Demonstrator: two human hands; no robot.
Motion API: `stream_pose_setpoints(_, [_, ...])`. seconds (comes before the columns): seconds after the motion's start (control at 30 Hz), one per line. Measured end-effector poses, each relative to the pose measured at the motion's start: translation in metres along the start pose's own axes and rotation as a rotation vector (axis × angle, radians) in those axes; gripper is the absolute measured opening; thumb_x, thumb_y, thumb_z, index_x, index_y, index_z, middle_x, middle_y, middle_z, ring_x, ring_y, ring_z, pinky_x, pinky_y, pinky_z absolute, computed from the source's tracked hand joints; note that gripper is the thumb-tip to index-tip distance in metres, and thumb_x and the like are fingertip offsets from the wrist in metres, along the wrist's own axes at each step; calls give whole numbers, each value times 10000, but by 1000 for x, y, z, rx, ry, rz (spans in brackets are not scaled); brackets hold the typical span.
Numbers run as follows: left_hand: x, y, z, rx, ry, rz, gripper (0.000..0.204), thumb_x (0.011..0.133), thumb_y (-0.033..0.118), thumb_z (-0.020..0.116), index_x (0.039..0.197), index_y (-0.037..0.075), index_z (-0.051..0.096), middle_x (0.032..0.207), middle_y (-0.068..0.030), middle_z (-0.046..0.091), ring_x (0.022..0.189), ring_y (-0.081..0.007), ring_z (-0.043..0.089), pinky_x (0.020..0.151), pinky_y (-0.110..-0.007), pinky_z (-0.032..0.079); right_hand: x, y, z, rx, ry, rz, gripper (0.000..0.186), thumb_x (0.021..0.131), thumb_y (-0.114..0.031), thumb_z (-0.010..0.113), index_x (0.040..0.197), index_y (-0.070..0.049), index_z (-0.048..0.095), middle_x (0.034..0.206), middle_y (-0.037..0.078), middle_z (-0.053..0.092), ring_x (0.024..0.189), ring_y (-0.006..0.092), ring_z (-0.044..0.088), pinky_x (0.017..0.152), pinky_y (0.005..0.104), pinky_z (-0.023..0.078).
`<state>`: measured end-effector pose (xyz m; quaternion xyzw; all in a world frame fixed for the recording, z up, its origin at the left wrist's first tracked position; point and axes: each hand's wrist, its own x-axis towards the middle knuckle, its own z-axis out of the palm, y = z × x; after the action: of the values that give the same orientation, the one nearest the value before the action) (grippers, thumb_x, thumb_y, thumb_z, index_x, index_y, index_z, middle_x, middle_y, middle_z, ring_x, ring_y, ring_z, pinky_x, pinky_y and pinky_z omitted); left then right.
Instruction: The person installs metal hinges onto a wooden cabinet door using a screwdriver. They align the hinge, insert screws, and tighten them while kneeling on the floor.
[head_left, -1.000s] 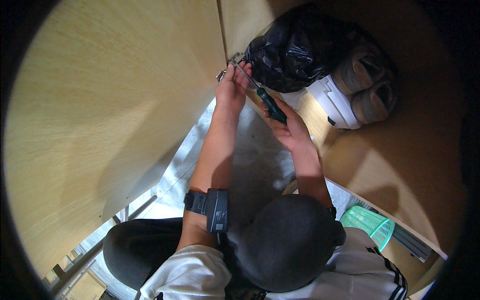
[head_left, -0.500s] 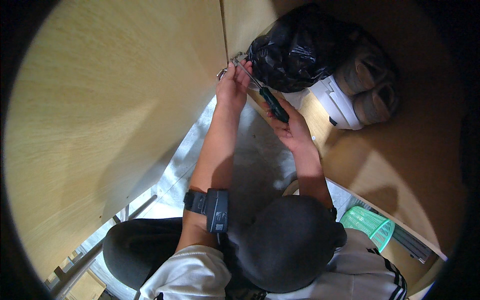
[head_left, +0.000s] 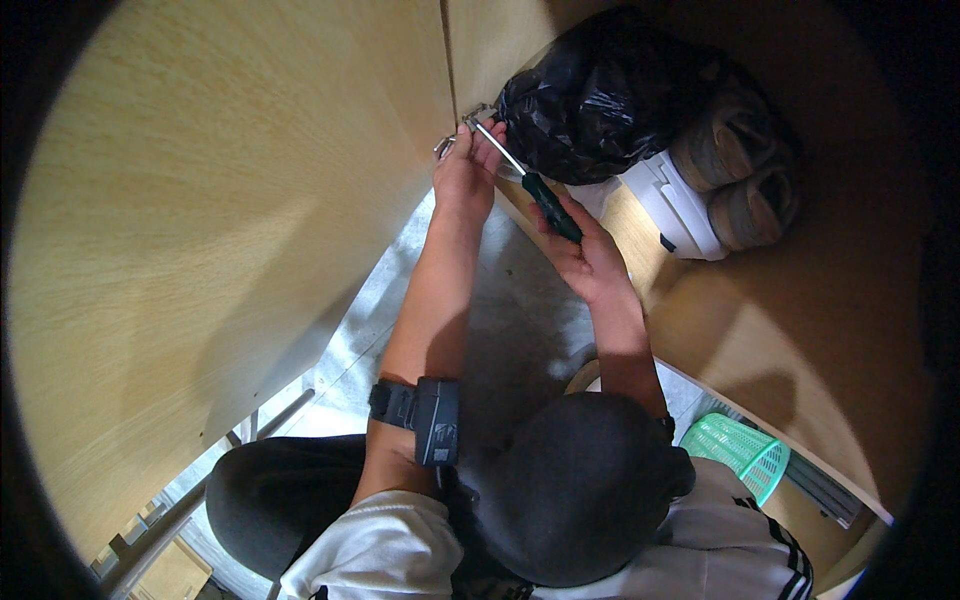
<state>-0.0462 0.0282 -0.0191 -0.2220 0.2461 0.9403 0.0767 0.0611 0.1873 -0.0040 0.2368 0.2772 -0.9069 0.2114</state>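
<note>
A metal cabinet hinge (head_left: 482,114) sits at the corner where the wooden door (head_left: 250,170) meets the cabinet. My left hand (head_left: 464,178) is closed around the hinge, its thumb and fingertips on either side; the exact contact is partly hidden by the fingers. In my right hand (head_left: 592,255) is a screwdriver (head_left: 552,208) with a dark green handle, fingers wrapped about the grip. Its thin shaft slants up and left between my left thumb and fingers, with the tip at the hinge.
Right of the hinge, a black plastic bag (head_left: 600,95) rests on the cabinet floor. Beside it are brown shoes (head_left: 750,205) and a white plastic box (head_left: 680,215). A green basket (head_left: 735,450) lies at the lower right. My knee (head_left: 580,490) is below my right forearm.
The screwdriver handle and my right hand have shifted slightly right and down. More light now catches the shaft. My left hand stays at the hinge.
</note>
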Motion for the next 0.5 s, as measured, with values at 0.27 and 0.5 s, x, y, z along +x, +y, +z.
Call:
stream_pose_setpoints(0.27, [3, -1, -3, -15, -20, -9, 319, 991, 232, 439, 1151, -41, 480, 1130, -192, 607, 1050, -295, 613, 916, -371, 524, 7, 13, 8, -104, 173, -182, 273, 911, -189, 593, 1140, -44, 561, 877, 87, 598, 464, 15, 359, 366, 134, 273])
stream_pose_setpoints(0.5, [5, -1, -3, -15, -3, -19, 320, 991, 232, 438, 1144, -46, 486, 1125, -189, 609, 1035, -293, 619, 910, -370, 528, 2, 3, 3, -20, 66, -19, 223, 913, -175, 580, 1095, -46, 580, 854, 78, 589, 472, 28, 369, 395, 138, 292])
